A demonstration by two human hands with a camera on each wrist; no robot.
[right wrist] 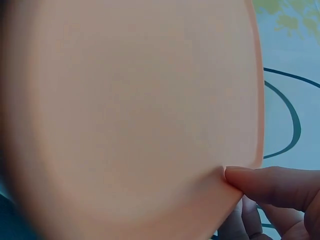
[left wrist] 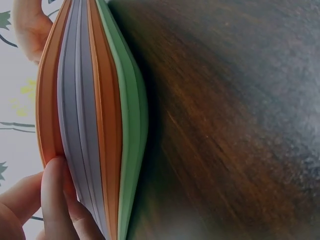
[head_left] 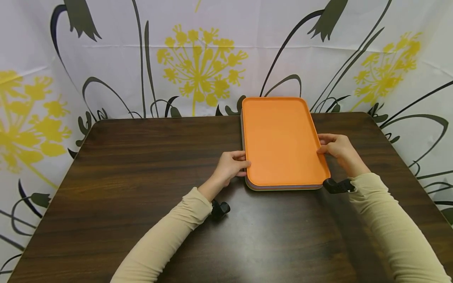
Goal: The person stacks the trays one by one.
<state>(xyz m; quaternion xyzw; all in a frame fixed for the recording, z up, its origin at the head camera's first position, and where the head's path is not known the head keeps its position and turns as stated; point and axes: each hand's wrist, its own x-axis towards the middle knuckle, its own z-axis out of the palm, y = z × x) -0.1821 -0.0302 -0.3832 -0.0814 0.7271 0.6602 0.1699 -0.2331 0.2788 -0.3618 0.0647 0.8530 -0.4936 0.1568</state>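
A stack of rectangular trays stands at the back right of the table, with an orange tray (head_left: pixel 283 141) on top. In the left wrist view its layered rims show orange, greyish-purple trays (left wrist: pixel 85 115), another orange tray (left wrist: pixel 109 130) and a green tray (left wrist: pixel 134 125) lowest. My left hand (head_left: pixel 230 167) pinches the top orange tray's left rim, thumb above and fingers at the side. On the opposite side my right hand (head_left: pixel 337 149) pinches the right rim, its thumb (right wrist: pixel 270 182) over the edge. The right fingertips below the rim are partly hidden.
The dark wood table (head_left: pixel 141 165) extends left and in front of the stack. Behind it hangs a white curtain (head_left: pixel 219 23) with yellow and grey-green plant prints. Black wrist cameras sit near both hands, the right one (head_left: pixel 336 185) close to the stack's front right corner.
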